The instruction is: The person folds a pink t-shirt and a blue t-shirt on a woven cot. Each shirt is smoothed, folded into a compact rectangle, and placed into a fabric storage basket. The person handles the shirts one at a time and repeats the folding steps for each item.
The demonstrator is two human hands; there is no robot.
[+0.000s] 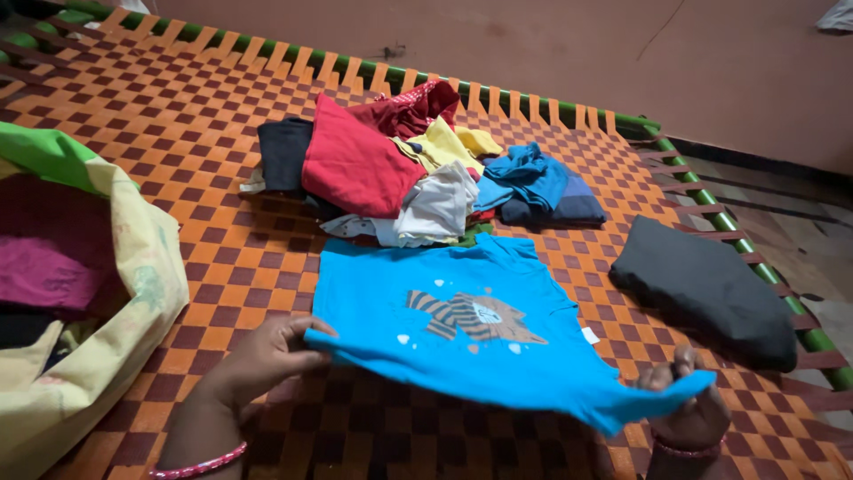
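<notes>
One bright blue cotton T-shirt with a striped animal print [462, 329] lies spread on the orange-and-brown woven cot [178, 133], its near hem pinched between the fingers of two hands: left hand [262, 356] and right hand [689, 404].

Blue shirt [462, 329] spreading flat on the woven cot

I am seeing a small bright blue T-shirt lying front side up on the orange and brown checkered weave, its printed striped animal figure showing in the middle. Its near hem is lifting off the surface and stretching out in a long line, while the far edge with a sleeve is lying just beside a pile of clothes.
</notes>
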